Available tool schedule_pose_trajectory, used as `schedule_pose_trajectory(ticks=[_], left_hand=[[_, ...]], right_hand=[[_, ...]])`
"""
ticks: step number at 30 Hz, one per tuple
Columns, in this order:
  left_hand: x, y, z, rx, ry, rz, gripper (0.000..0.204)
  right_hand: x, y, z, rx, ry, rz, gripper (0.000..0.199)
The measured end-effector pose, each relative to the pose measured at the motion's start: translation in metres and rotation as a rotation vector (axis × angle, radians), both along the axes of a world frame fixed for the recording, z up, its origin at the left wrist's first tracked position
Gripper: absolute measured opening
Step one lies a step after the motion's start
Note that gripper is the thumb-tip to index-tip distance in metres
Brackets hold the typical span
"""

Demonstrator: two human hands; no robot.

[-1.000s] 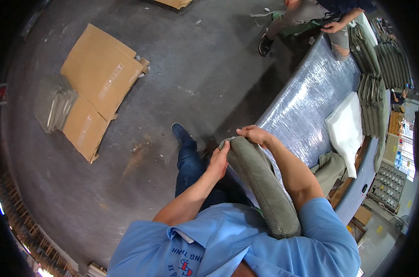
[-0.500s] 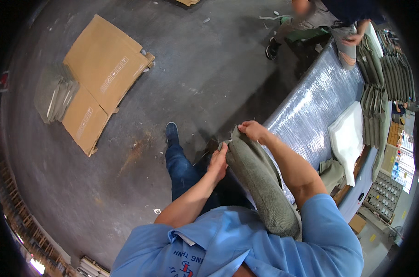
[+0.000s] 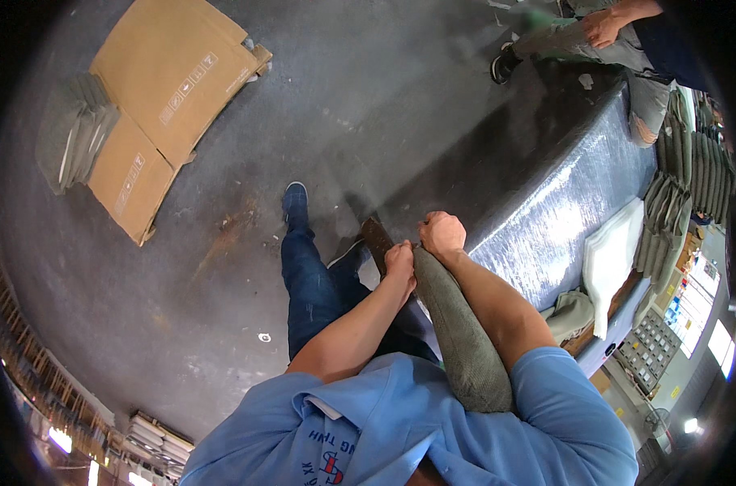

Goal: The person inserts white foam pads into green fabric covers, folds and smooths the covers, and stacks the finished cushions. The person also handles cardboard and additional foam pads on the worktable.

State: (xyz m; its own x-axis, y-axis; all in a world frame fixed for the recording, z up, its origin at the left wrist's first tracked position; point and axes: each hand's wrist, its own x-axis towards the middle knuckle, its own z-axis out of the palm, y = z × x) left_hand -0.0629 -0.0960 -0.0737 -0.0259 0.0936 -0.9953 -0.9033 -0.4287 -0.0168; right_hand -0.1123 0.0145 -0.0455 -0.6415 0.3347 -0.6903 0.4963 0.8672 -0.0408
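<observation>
A grey-green fabric cushion [image 3: 463, 344] lies lengthwise against my chest, its narrow far end between my hands. My left hand [image 3: 400, 263] is closed on the left side of that end. On the other side my right hand [image 3: 443, 233] is curled into a fist at the cover's edge, close to my left hand. The fabric inside the fingers is mostly hidden. To the right, a white foam pad [image 3: 612, 257] lies on the film-wrapped table [image 3: 538, 215], with a crumpled grey-green cover [image 3: 570, 314] beside it.
Grey-green cushions [image 3: 663, 212] are stacked along the table's right side. A person [image 3: 619, 49] sits at its far end. Flattened cardboard [image 3: 169, 85] lies on the floor at the left, with grey-green cushions [image 3: 76, 134] next to it. A brown beam [image 3: 376, 243] shows beyond my left hand.
My hands have come closer together at the cushion's end, and my right hand has curled into a fist. The cover's loose edge no longer shows. My view has shifted; the person's arm has moved.
</observation>
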Motion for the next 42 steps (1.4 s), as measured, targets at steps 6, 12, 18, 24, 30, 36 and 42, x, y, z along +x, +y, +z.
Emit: schedule_pose_trajectory(ticks=[6,12,18,24,30,36,42], left_hand=[[-0.009,0.009,-0.032,-0.239,0.025,-0.39,0.044],[0.003,0.004,-0.068,-0.447,0.214,-0.981,0.062],[-0.002,0.006,-0.054,-0.537,0.223,-1.031,0.059],[0.001,0.003,-0.064,-0.552,0.208,-1.198,0.057],[-0.013,0.011,-0.05,-0.557,0.168,-1.237,0.062],[-0.014,0.008,-0.055,-0.556,0.216,-1.108,0.064],[-0.018,0.012,-0.013,-0.319,0.045,-0.306,0.068]], right_hand=[[0.002,0.008,-0.013,-0.063,-0.004,0.061,0.023],[0.004,0.018,-0.02,-0.132,0.035,0.075,0.02],[0.01,0.018,-0.025,-0.164,0.122,0.093,0.016],[0.005,0.025,-0.02,-0.173,0.106,0.095,0.017],[0.0,0.02,-0.016,-0.191,0.093,0.087,0.017],[0.001,0.014,-0.016,-0.115,0.107,0.069,0.019],[0.004,0.016,-0.002,-0.077,0.219,-0.086,0.024]])
